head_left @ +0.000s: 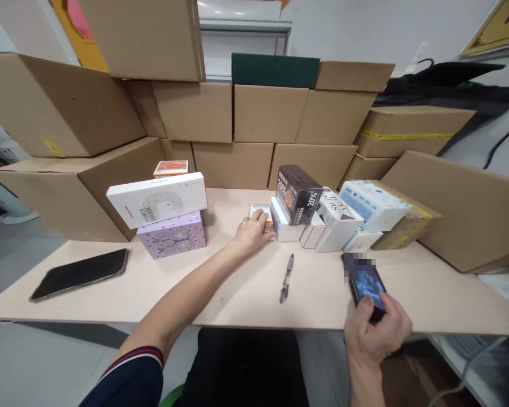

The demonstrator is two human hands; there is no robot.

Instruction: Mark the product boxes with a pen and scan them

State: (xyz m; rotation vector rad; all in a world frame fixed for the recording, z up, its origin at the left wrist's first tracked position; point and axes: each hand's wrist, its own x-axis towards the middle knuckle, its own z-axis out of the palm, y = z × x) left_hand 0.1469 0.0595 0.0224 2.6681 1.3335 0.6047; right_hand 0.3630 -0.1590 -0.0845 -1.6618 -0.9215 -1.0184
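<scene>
My left hand [251,233] reaches to the middle of the table. Its fingers are closed around a small orange-and-white box [258,208], covering part of it. Right beside that box stands a white box [288,230] with a dark brown box [299,195] marked 20% on top. My right hand [377,330] holds a smartphone [367,281] near the table's front edge, thumb over its lit screen. Between my hands a pen [287,278] lies on the table.
At left, a white power bank box [159,198] rests tilted on a purple patterned box [173,237], near a dark phone [82,274]. White boxes [339,226] and tissue packs [375,203] stand at right. Cardboard cartons [233,164] wall the table's back and sides.
</scene>
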